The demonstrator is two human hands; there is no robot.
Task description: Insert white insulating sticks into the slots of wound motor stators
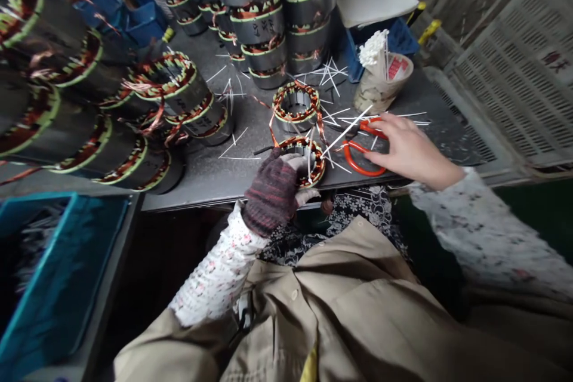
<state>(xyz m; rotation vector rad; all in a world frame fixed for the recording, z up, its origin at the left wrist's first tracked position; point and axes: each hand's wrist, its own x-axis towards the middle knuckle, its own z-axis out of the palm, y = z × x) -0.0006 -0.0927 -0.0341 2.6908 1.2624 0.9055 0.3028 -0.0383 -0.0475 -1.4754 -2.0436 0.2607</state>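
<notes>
The near stator (319, 166) is gripped at the edge of the counter (201, 174) by the gloved left hand (274, 191); rightward, scissors (350, 161) are held by their handles in the right hand (414, 149).

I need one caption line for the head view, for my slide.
Gloved left hand holds a copper-wound ring while the bare right hand holds orange-handled scissors.

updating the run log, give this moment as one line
left hand: gloved, holding nearer copper-wound ring; right hand: bare, holding orange-handled scissors; bench: loose white strips
</notes>
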